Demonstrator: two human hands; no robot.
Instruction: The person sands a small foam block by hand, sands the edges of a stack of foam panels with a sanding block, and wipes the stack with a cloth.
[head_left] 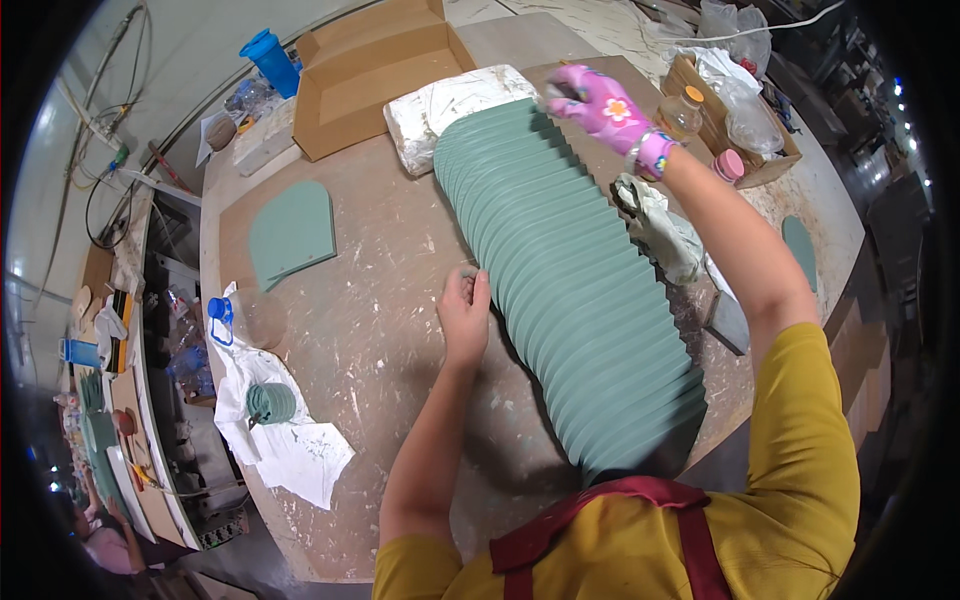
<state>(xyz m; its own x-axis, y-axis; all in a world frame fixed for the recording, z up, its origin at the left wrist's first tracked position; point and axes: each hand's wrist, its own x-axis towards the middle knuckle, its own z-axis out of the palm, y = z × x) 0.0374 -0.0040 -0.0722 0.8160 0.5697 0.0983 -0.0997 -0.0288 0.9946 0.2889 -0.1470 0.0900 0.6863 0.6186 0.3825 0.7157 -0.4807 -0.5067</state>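
A long row of green, round-ended flat plates (560,270) leans in overlapping layers across the table, from its far end towards my body. My left hand (464,310) is bare and rests beside the row's left edge, its fingers curled in and nothing showing in them. Over the far right end of the row is my right hand (605,108), in a pink flowered glove. Its fingers are bent together around something small and greyish that I cannot make out. A white wrapped block (425,120) lies against the row's far end.
On the left lie a single green plate (295,230), a clear bottle with a blue cap (250,318), and a small green coil (272,402) on white paper. An open cardboard box (380,85) and a blue cup (270,62) stand behind. A crumpled cloth (665,232) and jar (682,112) are right.
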